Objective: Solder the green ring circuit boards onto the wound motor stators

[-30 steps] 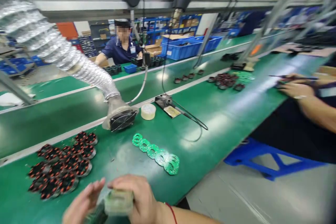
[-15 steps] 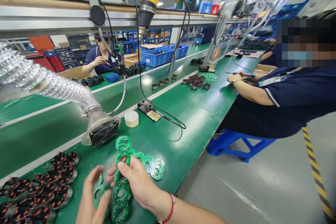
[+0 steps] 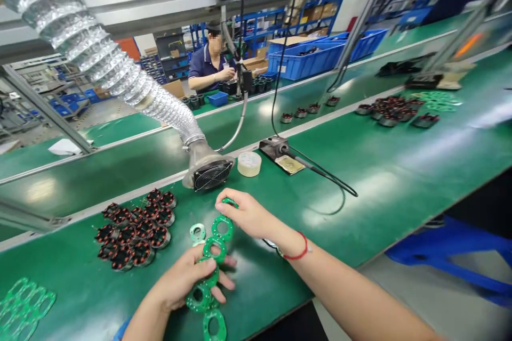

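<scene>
A strip of green ring-shaped circuit boards [image 3: 218,238] hangs between my two hands over the green bench. My left hand [image 3: 186,277] is closed on its middle, thumb across one ring, the other fingers behind it. At the upper end, my right hand [image 3: 244,213] pinches the top ring, mostly hidden by the fingers. A paler ring board [image 3: 192,233] shows just behind my left hand; whether it joins the strip I cannot tell. Left of my hands sits a cluster of copper-wound motor stators [image 3: 142,226]. Beneath my right wrist, a pale object is mostly covered.
Beyond my hands stand a fume extractor nozzle [image 3: 212,173], a tape roll [image 3: 249,164] and a soldering iron stand [image 3: 276,146] with its cable. Green board panels [image 3: 28,298] lie at the left edge. Across the bench sits a person [image 3: 206,66]. A blue stool [image 3: 444,261] is at right.
The view has swung left. My right hand has shifted from the strip's middle to its top end. My left hand, previously around a separate board piece, now grips the strip's middle.
</scene>
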`<state>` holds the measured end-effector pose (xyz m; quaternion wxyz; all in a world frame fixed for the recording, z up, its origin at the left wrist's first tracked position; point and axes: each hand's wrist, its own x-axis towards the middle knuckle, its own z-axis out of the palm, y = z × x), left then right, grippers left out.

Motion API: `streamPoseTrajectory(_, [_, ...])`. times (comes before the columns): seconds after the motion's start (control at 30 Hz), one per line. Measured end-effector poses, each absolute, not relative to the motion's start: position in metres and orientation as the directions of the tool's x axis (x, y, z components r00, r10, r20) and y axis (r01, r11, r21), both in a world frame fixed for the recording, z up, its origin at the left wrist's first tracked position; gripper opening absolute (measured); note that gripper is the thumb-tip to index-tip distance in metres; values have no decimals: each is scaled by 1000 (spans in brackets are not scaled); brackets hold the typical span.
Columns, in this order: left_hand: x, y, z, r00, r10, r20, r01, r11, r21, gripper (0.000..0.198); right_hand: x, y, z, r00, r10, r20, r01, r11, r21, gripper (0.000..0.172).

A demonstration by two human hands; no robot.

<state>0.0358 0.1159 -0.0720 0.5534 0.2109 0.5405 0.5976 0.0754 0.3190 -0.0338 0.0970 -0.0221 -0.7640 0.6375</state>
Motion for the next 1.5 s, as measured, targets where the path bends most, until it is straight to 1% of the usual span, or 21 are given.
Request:
streamPoseTrajectory(0.1, [39, 117, -80, -255, 905, -342, -523, 168, 835, 60, 75, 311, -38, -987, 137, 80, -58, 156, -986, 15])
streamPoseTrajectory(0.23, [40, 115, -90, -166, 931, -325, -520, 197, 831, 59, 80, 313, -43, -998, -4, -67, 66, 36, -997, 27])
streamPoseTrajectory(0.3, [41, 112, -93, -130, 944, -305, -523, 196, 830, 58, 82, 313, -48, -991, -49, -121, 123, -47, -991, 31])
streamPoseTrajectory(0.37, [41, 109, -94, -126, 952, -279, -523, 175, 834, 55, 82, 308, -56, -990, -28, -138, 141, -126, -982, 35])
streamPoseTrajectory(0.43, [41, 107, -94, -130, 962, -241, -507, 144, 850, 56, 80, 302, -67, -990, 32, -136, 128, -182, -975, 40])
streamPoseTrajectory(0.53, [41, 106, -93, -196, 959, -205, -490, 85, 867, 60, 76, 294, -81, -983, 138, -124, 93, -211, -973, 45])
streamPoseTrajectory(0.6, [40, 108, -92, -277, 926, -257, -488, 95, 868, 60, 77, 290, -83, -977, 174, -124, 90, -189, -978, 46])
streamPoseTrajectory(0.63, [40, 109, -92, -300, 907, -295, -484, 121, 867, 60, 79, 289, -82, -978, 168, -126, 97, -172, -980, 47])
streamPoseTrajectory(0.73, [40, 113, -92, -256, 892, -373, -466, 224, 856, 62, 87, 286, -72, -992, 85, -95, 90, -61, -994, 48])
streamPoseTrajectory(0.83, [42, 114, -90, -176, 919, -353, -463, 239, 853, 61, 93, 282, -68, -994, 3, -106, 106, 13, -994, 45])
streamPoseTrajectory(0.93, [41, 109, -85, -132, 949, -286, -435, 204, 877, 58, 90, 274, -79, -984, -18, -178, 178, -20, -984, 52])
streamPoseTrajectory(1.03, [37, 105, -83, -109, 963, -246, -406, 182, 896, 58, 83, 267, -95, -981, 62, -184, 183, -18, -983, 58])
streamPoseTrajectory(1.1, [34, 104, -86, -148, 951, -271, -428, 186, 885, 57, 79, 266, -99, -979, 138, -151, 156, 23, -988, 56])
streamPoseTrajectory(1.17, [33, 106, -91, -211, 920, -331, -452, 208, 867, 55, 79, 265, -96, -982, 164, -93, 109, 90, -990, 51])
streamPoseTrajectory(1.23, [34, 109, -96, -239, 883, -403, -462, 262, 847, 54, 83, 265, -88, -994, 98, -40, 54, 150, -987, 48])
streamPoseTrajectory(1.3, [36, 112, -99, -264, 850, -455, -474, 297, 829, 53, 88, 265, -78, -999, -39, 8, -16, 216, -976, 46])
streamPoseTrajectory(1.37, [37, 112, -98, -266, 847, -460, -486, 294, 823, 53, 92, 266, -73, -990, -138, 33, -74, 308, -948, 41])
streamPoseTrajectory(1.4, [37, 112, -96, -274, 854, -443, -488, 274, 829, 54, 93, 266, -71, -987, -155, 34, -86, 344, -935, 38])
streamPoseTrajectory(1.43, [36, 110, -93, -280, 863, -420, -484, 250, 838, 53, 93, 267, -71, -990, -137, 30, -78, 359, -930, 35])
streamPoseTrajectory(1.47, [35, 108, -89, -270, 876, -399, -472, 240, 848, 51, 93, 268, -73, -995, -99, 16, -49, 345, -937, 34])
streamPoseTrajectory(1.5, [33, 106, -85, -249, 890, -382, -455, 240, 857, 46, 93, 268, -75, -998, -60, -8, -10, 291, -957, 35])
